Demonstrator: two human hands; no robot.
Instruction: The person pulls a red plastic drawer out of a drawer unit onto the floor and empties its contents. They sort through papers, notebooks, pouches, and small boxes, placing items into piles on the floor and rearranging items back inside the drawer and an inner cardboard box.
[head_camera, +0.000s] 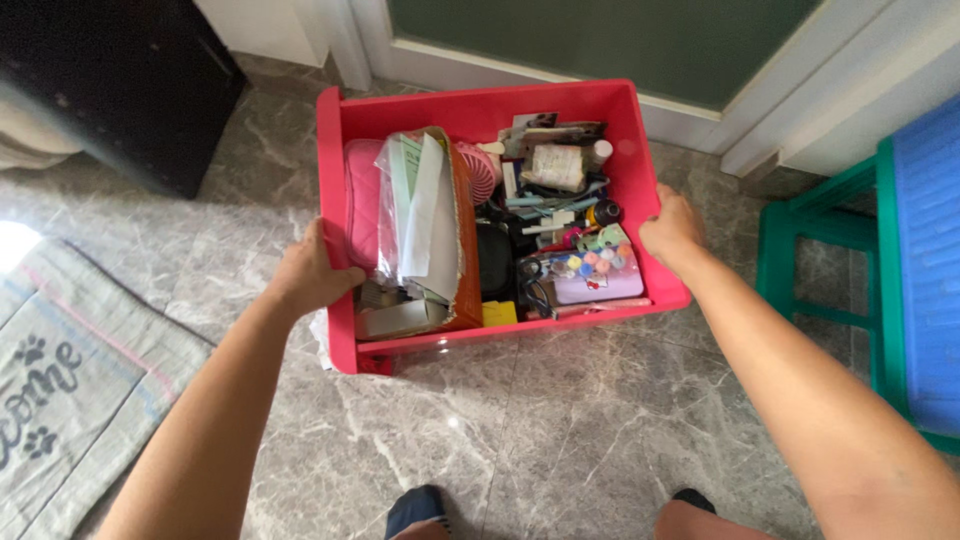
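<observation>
Red plastic forms the open crate (480, 110) that both hands grip, one on each short side, above a grey marbled tile floor (500, 440). The left hand (312, 272) curls over the crate's left rim, thumb inside and fingers wrapped down the outer wall. The right hand (670, 232) clamps the right rim near the front corner, fingers hooked over the edge and out of sight. Whether the crate rests on the floor or is lifted off it cannot be told.

Inside, along the left wall, a pink quilted pouch (362, 200) stands on edge, touching a worn cardboard box (462, 250) stuffed with papers in clear plastic sleeves (425, 215). A pink handheld fan (483, 170) sits behind the box. Toward the front right corner lies a pale pink case with small coloured stickers (600, 275), and a yellow block (499, 313) rests at the front wall. Small bottles, tubes and cards crowd the back right corner.

On the floor's left edge lies a grey doormat with paw prints (60, 390). A green stool frame with a blue top (900, 250) stands at the right.
</observation>
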